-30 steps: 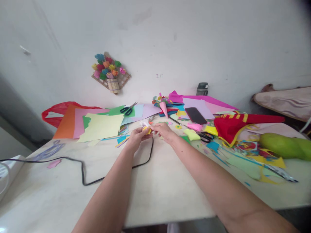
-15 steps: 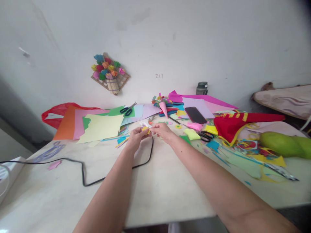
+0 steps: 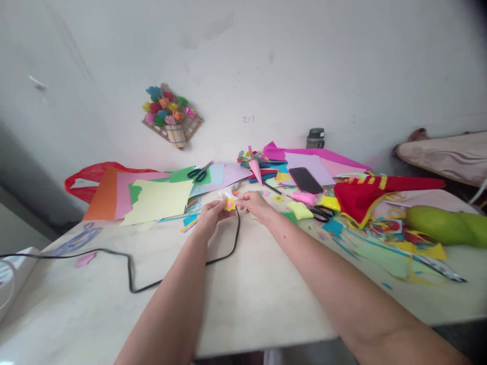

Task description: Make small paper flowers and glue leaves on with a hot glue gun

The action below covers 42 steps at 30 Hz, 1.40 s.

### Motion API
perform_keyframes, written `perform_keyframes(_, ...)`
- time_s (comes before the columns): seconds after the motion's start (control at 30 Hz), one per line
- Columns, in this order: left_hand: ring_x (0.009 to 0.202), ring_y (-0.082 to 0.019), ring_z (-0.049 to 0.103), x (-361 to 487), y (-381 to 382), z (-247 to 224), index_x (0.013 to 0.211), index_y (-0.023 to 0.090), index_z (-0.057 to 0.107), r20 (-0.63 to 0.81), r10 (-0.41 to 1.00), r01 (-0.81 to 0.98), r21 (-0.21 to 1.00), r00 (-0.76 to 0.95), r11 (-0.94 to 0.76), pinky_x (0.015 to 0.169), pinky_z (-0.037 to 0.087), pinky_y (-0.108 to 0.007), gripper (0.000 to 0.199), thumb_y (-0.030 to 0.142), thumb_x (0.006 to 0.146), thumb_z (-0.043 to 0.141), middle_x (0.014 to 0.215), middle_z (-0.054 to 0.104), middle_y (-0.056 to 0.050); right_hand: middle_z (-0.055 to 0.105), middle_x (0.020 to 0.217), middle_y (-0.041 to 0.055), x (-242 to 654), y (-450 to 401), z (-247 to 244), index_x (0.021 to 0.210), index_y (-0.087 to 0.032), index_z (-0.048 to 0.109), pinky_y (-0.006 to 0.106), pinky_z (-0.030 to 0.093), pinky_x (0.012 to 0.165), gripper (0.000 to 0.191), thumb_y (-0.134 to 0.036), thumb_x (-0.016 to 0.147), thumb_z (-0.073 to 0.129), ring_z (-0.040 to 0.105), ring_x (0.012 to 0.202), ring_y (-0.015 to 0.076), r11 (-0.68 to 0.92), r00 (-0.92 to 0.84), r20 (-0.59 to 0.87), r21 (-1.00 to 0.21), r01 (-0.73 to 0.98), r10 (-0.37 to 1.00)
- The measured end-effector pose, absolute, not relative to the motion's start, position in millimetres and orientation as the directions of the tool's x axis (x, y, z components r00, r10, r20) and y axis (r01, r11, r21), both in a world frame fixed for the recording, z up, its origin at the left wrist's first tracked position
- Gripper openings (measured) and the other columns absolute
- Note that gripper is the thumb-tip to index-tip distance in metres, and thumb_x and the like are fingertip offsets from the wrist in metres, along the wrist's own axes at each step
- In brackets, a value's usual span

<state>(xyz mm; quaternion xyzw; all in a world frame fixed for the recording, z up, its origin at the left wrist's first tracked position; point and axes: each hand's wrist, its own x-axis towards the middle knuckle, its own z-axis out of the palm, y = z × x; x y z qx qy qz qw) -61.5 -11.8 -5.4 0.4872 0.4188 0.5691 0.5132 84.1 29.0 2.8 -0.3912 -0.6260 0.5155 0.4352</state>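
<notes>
My left hand [image 3: 211, 217] is closed in a pinch on a small yellow paper flower [image 3: 230, 204] with a pink centre, which faces me. Just to its right, the fingers of my right hand [image 3: 254, 205] are pinched together near the flower's edge. Whatever they hold, if anything, is too small to make out. Behind the flower lies a white tool with an orange part [image 3: 227, 194], perhaps a glue gun, mostly hidden by my hands. From there a black cord [image 3: 236, 237] curves down and left across the table.
Coloured paper sheets [image 3: 160, 200] and dark scissors [image 3: 200, 173] lie at the back left. A pink paper cone with flowers [image 3: 255, 170], a phone [image 3: 305, 180] and more scissors [image 3: 322, 213] are right of centre. Paper scraps [image 3: 384, 256], red cloth [image 3: 357, 200] and green fruit [image 3: 437, 225] lie at right.
The yellow flower now shows its pink centre, and my right fingers have drawn slightly away from it to the right. My left hand keeps its hold.
</notes>
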Motion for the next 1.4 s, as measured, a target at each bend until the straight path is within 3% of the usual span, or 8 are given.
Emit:
perform_keyframes(0.33, 0.058, -0.018, 0.062, -57, -3, -12, 0.070, 0.011, 0.058, 0.169, 0.980, -0.125, 0.975, -0.106, -0.182, 0.070, 0.049, -0.036, 0.034, 0.044, 0.065, 0.061, 0.062, 0.065, -0.008, 0.052, 0.055, -0.0021, 82, 26, 1, 0.061, -0.014, 0.057, 0.019, 0.033, 0.045, 0.022, -0.034, 0.056, 0.065, 0.046, 0.051, 0.0074, 0.127, -0.324, 0.114, -0.992, 0.019, 0.939)
perform_keyframes(0.57, 0.068, -0.021, 0.064, -64, -9, -8, 0.072, 0.010, 0.059, 0.120, 0.991, -0.182, 0.977, 0.053, -0.108, 0.074, 0.047, -0.038, 0.026, 0.034, 0.063, 0.063, 0.072, 0.067, -0.011, 0.052, 0.053, -0.0026, 83, 30, -1, 0.059, -0.014, 0.056, 0.019, 0.032, 0.044, 0.020, -0.031, 0.057, 0.065, 0.045, 0.050, 0.0070, 0.117, -0.305, 0.121, -0.993, -0.032, 0.945)
perform_keyframes(0.83, 0.066, -0.020, 0.063, -65, -11, -9, 0.070, 0.012, 0.059, 0.137, 0.987, -0.131, 0.983, 0.083, -0.125, 0.074, 0.046, -0.038, 0.022, 0.031, 0.062, 0.065, 0.071, 0.067, -0.009, 0.057, 0.063, 0.0002, 87, 32, -1, 0.069, -0.015, 0.060, 0.019, 0.033, 0.043, 0.028, -0.041, 0.060, 0.063, 0.049, 0.055, 0.0085, 0.058, -0.413, 0.093, -0.993, -0.098, 0.906)
perform_keyframes(1.07, 0.065, -0.020, 0.063, -61, -12, -8, 0.069, 0.011, 0.060, 0.139, 0.984, -0.055, 0.990, 0.115, -0.133, 0.074, 0.046, -0.038, 0.023, 0.033, 0.063, 0.063, 0.068, 0.066, -0.009, 0.050, 0.050, -0.0040, 84, 31, -3, 0.057, -0.014, 0.056, 0.020, 0.030, 0.047, 0.022, -0.033, 0.054, 0.067, 0.044, 0.050, 0.0071, 0.158, -0.353, 0.147, -0.987, 0.003, 0.924)
perform_keyframes(1.4, 0.062, -0.019, 0.062, -57, -12, -8, 0.068, 0.012, 0.061, 0.139, 0.986, -0.043, 0.990, 0.095, -0.136, 0.072, 0.047, -0.038, 0.021, 0.032, 0.063, 0.064, 0.065, 0.066, -0.008, 0.051, 0.048, -0.0039, 78, 37, -11, 0.052, -0.014, 0.055, 0.023, 0.035, 0.055, 0.017, -0.028, 0.054, 0.066, 0.046, 0.050, 0.0081, 0.172, -0.299, 0.178, -0.984, -0.047, 0.937)
